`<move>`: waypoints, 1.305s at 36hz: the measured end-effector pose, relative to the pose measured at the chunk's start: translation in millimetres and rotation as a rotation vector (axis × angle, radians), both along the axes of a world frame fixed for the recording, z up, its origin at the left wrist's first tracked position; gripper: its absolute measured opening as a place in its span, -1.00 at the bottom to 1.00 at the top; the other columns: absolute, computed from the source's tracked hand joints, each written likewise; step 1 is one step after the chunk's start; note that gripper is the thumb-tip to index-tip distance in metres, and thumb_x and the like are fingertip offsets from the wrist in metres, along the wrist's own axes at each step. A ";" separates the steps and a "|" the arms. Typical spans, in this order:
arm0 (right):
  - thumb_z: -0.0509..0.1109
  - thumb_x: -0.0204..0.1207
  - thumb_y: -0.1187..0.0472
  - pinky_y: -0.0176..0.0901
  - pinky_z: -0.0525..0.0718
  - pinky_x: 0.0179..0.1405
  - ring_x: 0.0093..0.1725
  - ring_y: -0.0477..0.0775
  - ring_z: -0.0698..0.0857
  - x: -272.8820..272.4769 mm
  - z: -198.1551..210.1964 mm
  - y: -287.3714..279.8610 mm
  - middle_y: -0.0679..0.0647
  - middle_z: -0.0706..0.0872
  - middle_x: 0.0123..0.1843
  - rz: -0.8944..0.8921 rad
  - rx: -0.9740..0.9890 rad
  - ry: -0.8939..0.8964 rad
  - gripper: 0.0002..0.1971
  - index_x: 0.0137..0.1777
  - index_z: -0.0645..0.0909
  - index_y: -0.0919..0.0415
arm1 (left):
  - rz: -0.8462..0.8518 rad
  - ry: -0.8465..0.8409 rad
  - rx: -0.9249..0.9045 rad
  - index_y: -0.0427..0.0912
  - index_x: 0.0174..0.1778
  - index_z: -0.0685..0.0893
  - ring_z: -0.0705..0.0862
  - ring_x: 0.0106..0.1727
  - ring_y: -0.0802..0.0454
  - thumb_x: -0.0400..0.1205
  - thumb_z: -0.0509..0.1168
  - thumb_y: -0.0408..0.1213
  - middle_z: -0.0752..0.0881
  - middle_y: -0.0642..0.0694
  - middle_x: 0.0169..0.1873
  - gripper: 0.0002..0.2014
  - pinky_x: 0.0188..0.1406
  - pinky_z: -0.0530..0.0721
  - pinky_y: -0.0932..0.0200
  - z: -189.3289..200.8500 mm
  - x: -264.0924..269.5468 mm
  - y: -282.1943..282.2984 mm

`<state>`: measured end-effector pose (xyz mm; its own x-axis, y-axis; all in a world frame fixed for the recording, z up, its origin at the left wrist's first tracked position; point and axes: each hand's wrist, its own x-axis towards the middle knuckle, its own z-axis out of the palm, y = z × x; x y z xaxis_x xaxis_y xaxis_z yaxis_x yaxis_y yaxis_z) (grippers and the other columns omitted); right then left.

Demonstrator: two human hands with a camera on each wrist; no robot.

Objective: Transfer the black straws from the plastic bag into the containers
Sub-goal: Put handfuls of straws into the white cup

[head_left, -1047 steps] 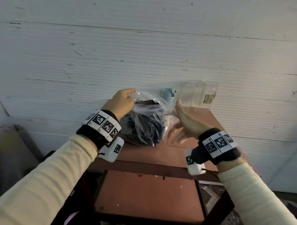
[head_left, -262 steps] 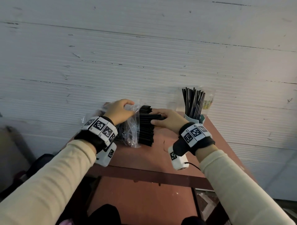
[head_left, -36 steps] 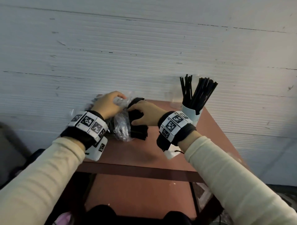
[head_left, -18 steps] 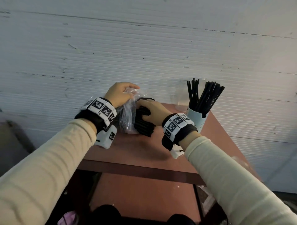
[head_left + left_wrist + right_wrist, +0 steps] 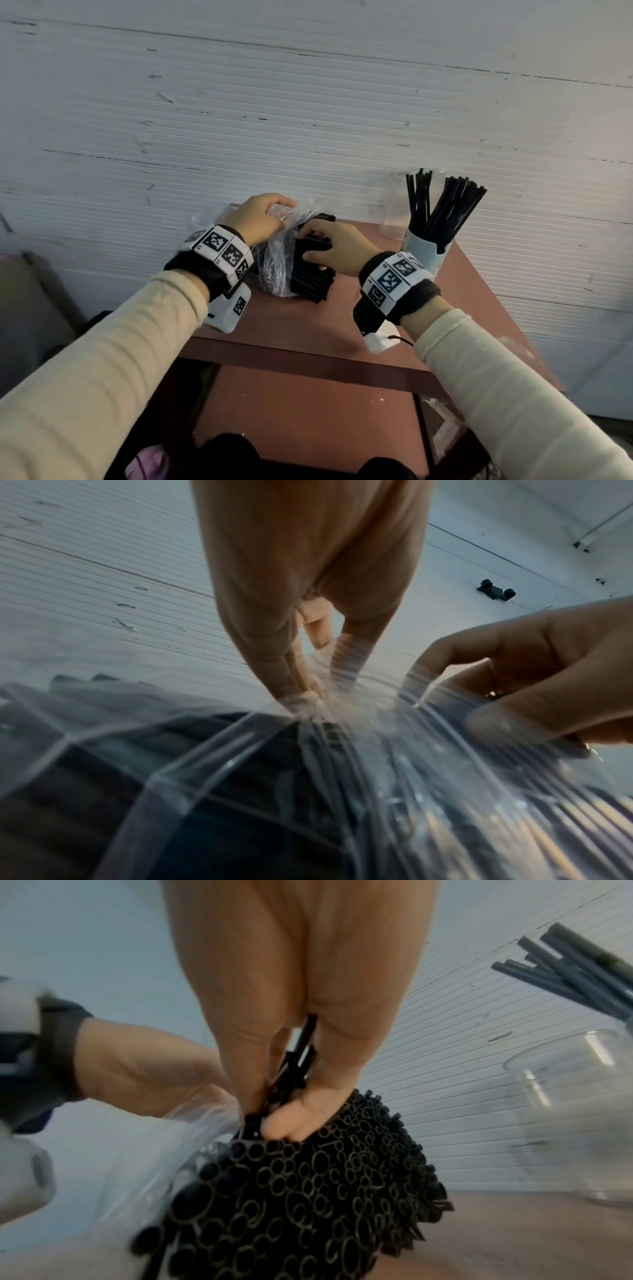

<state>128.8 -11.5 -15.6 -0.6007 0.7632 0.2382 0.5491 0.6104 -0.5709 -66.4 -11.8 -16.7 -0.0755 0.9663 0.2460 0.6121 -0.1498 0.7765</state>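
Observation:
A clear plastic bag [image 5: 277, 260] full of black straws [image 5: 310, 277] lies on the brown table [image 5: 308, 329]. My left hand [image 5: 260, 216] pinches the bag's top edge [image 5: 308, 696] and holds it up. My right hand [image 5: 329, 246] reaches into the bag's mouth and grips a few straws [image 5: 298, 1053] at the top of the bundle [image 5: 308, 1191], between thumb and fingers. A light blue cup [image 5: 424, 250] at the right rear holds several black straws [image 5: 448, 209]. A clear plastic container [image 5: 394, 209] stands behind the cup, with a few straws [image 5: 418, 197] in it.
A white ribbed wall [image 5: 308, 120] rises right behind the table. The table's front edge [image 5: 308, 363] is close to me, with a lower shelf [image 5: 308, 418] beneath. The clear container [image 5: 575, 1118] stands close to the right of the bundle.
Over the last second my left hand lifted the bag's edge a little, and my right hand stayed in the bag's mouth on the straws. Earlier the containers were empty.

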 end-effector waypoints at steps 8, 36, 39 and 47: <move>0.50 0.52 0.24 -0.22 0.78 -0.04 -0.15 0.03 0.82 8.0 -0.2 4.6 -0.03 0.79 0.08 -0.076 -0.074 0.238 -0.75 0.17 0.76 0.01 | 0.035 0.020 0.047 0.20 0.27 0.67 0.67 0.12 -0.05 0.61 0.41 -0.20 0.70 -0.03 0.27 -0.67 0.12 0.64 0.04 5.9 -1.8 -5.7; 0.34 0.62 0.35 -0.61 0.59 -0.24 -0.19 -0.28 0.69 26.0 3.5 6.9 0.05 0.77 0.04 -0.161 0.004 0.333 -0.75 0.25 0.71 0.27 | 0.044 0.164 0.059 0.00 0.41 0.58 0.67 -0.05 -0.06 0.61 0.39 -0.31 0.62 -0.18 0.31 -0.57 0.01 0.65 0.10 5.7 15.9 -16.8; 0.35 0.62 0.31 -0.53 0.65 -0.10 -0.18 -0.24 0.72 41.0 8.8 4.8 0.03 0.79 0.07 -0.165 0.055 0.277 -0.75 0.24 0.73 0.20 | 0.025 0.242 0.191 -0.06 0.47 0.53 0.53 0.38 -0.02 0.58 0.44 -0.20 0.45 -0.15 0.44 -0.49 0.30 0.34 0.30 8.9 26.7 -19.7; 0.37 0.61 0.31 -0.60 0.55 -0.09 -0.18 -0.33 0.65 73.2 20.5 -13.4 -0.05 0.74 0.03 -0.143 0.143 0.192 -0.75 0.23 0.74 0.14 | -0.235 0.595 0.123 -0.01 0.48 0.47 0.52 0.37 0.06 0.37 0.57 0.09 0.54 0.04 0.38 -0.23 0.39 0.51 0.06 22.3 75.1 -11.2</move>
